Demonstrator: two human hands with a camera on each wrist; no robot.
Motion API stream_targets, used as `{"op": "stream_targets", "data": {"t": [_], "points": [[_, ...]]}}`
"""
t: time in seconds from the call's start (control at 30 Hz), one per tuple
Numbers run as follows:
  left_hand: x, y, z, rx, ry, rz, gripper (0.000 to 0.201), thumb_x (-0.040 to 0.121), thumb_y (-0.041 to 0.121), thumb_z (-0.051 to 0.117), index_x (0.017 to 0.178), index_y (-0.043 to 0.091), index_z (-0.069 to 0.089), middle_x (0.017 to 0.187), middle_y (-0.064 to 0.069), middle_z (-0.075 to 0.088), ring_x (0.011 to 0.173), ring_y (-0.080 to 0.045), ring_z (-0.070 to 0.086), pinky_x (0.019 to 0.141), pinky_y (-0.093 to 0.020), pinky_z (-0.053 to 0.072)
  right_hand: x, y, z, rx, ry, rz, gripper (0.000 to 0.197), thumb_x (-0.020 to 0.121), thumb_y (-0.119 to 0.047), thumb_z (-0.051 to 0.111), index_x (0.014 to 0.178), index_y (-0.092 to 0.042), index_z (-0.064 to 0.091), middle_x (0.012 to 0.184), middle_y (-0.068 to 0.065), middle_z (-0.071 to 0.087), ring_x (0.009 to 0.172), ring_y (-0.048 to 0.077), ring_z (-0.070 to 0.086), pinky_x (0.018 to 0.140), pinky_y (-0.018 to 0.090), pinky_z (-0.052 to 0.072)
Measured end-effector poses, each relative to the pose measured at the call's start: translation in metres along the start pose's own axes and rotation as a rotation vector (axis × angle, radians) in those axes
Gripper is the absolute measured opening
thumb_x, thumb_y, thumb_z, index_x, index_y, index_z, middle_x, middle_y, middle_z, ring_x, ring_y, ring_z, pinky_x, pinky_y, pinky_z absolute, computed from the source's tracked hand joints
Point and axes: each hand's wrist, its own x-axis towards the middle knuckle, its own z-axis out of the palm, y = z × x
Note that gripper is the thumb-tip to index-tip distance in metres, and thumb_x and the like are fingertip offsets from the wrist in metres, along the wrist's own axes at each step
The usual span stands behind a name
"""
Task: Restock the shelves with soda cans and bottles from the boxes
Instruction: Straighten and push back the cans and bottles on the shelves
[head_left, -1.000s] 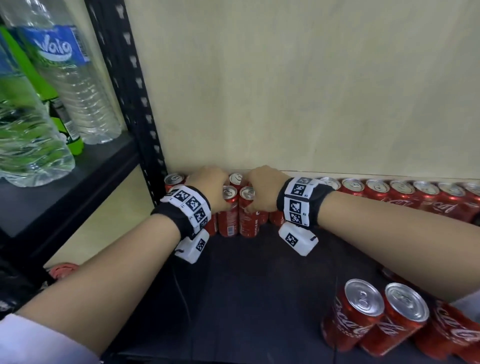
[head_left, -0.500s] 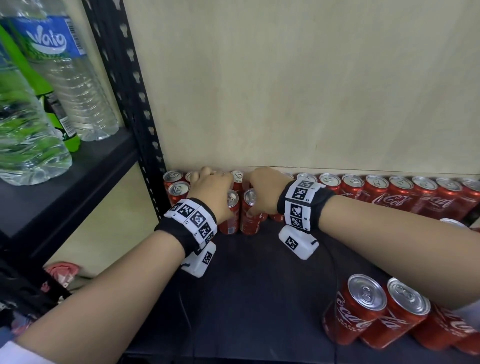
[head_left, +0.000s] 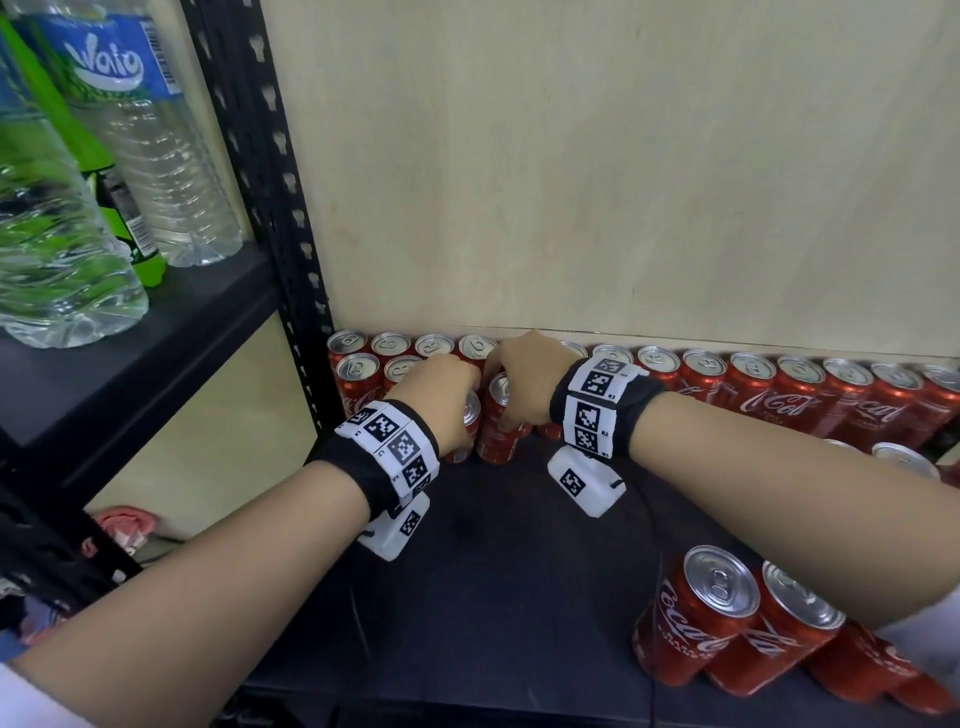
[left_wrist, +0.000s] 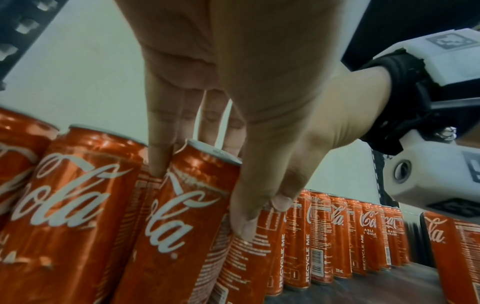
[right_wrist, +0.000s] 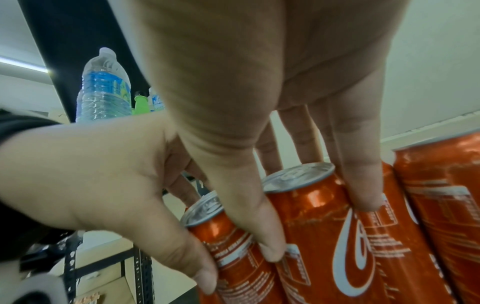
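Red cola cans stand in a row (head_left: 753, 384) along the back wall of the dark shelf (head_left: 519, 571), and a shorter second row (head_left: 358, 374) starts at the back left. At the end of that second row my left hand (head_left: 447, 395) grips one upright can (head_left: 470, 431), thumb on its near side and fingers behind it. Right beside it, my right hand (head_left: 519, 389) grips another upright can (head_left: 498, 421). In the left wrist view, the left hand (left_wrist: 200, 195) wraps its can (left_wrist: 182, 205). In the right wrist view, the right hand (right_wrist: 317, 226) holds its can (right_wrist: 324, 226). The two held cans stand side by side.
Several more cola cans (head_left: 717, 613) stand at the front right of the shelf under my right forearm. A black perforated post (head_left: 270, 171) bounds the shelf on the left. Beyond it, water bottles (head_left: 156, 156) and a green bottle (head_left: 130, 223) stand on a neighbouring shelf.
Both hands keep their cans and have shifted slightly right and toward me along the shelf. More cans at the back left have come into view.
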Motion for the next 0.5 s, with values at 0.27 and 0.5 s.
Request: {"op": "stream_targets", "data": {"t": [0.27,0.5], "points": [[0.0,0.006,0.0,-0.013,-0.034,-0.069,0.035,0.061,0.028,0.092,0.085,0.026,0.066,0.078,0.004,0.061,0.071,-0.017,0.062,0.046,-0.023,0.036,-0.006,0.011,0.002,0.044,-0.017,0.007,0.048,0.069,-0.03,0.087,0.115,-0.023,0.072,0.106,-0.001,0.071,0.091,0.019,0.068,0.073,0.032,0.059],[0.003,0.014,-0.022,-0.048,-0.053,-0.112,0.037,0.064,0.027,0.088,0.096,0.021,0.072,0.094,0.002,0.067,0.077,-0.017,0.064,0.062,-0.03,0.053,-0.023,0.028,-0.01,0.074,-0.013,-0.025,0.041,0.073,-0.026,0.086,0.11,-0.017,0.073,0.104,0.0,0.072,0.089,0.021,0.069,0.075,0.034,0.061]]}}
